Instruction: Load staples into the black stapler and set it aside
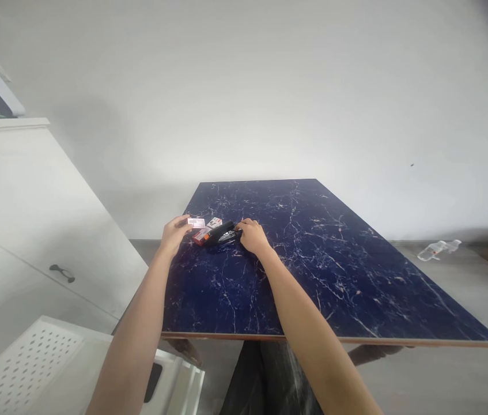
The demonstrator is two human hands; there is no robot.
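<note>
My left hand (175,233) pinches a small white and pink box (196,223) above the left part of the table. My right hand (253,234) has its fingers curled at the right end of a black object with white print (225,235); its exact kind is unclear. An orange spot shows at that object's left end. Close beside it, between my hands, lie a red and white small box (201,234) and another white small box with dark and red print (214,222). The black object partly covers the red and white box.
The dark blue marble-patterned table (313,271) reaches toward the white wall (269,104). A white cabinet (45,202) stands at the left, with a white perforated plastic item (31,357) below it. Clear plastic bottles (438,249) lie on the floor at the right.
</note>
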